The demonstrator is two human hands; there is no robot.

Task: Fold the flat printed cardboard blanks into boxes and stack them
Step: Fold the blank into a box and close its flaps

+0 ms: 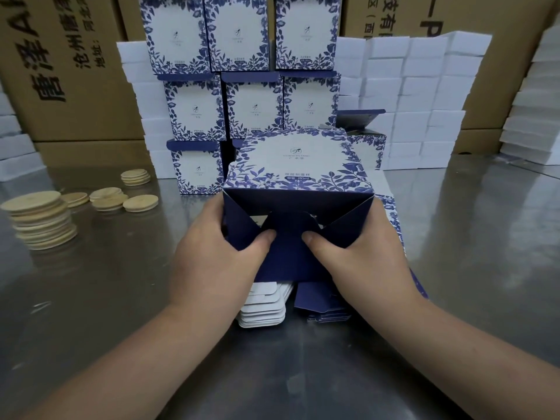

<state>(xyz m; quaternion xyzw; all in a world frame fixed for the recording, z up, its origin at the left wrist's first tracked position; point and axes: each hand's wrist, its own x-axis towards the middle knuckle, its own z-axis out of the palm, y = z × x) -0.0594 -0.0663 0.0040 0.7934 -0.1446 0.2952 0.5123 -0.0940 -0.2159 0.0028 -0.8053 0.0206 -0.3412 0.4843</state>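
Blue-flowered white box [298,168], navy bottom flaps half folded.

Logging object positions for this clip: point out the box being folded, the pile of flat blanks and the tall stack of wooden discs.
box being folded [298,165], head view, printed top panel
pile of flat blanks [263,310], head view, white flap edges
tall stack of wooden discs [31,201], head view, top disc

Flat blanks [263,310]: mostly hidden under box [298,168] and hands. Top-row stacked boxes [239,31]: cut by upper edge. Logo print: too small to read. Brown cartons [69,71]: lettering cropped, perhaps an address.
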